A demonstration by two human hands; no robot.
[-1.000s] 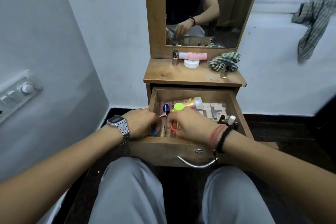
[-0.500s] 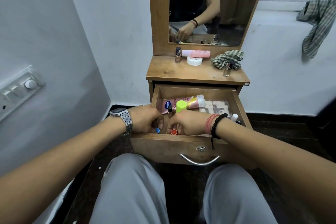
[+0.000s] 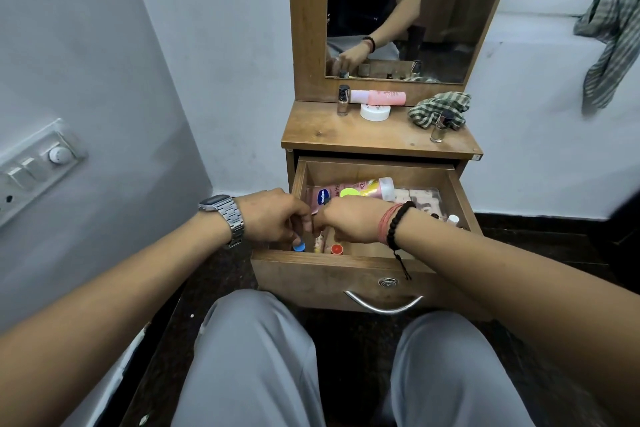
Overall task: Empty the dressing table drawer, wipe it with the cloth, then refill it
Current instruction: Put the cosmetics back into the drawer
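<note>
Both hands [image 3: 311, 224] inside open drawer [image 3: 346, 267]

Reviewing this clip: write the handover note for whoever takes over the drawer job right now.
Left hand and right hand: both in the open drawer at its front left, fingers curled; what they hold is hidden.
In the drawer: pink lotion bottle, blue-capped and red-capped items, small bottles at right.
On the tabletop: checked cloth, pink tube, white jar, two small bottles.
Done: emptying begun.
Left: finish emptying, wipe, refill.
</note>
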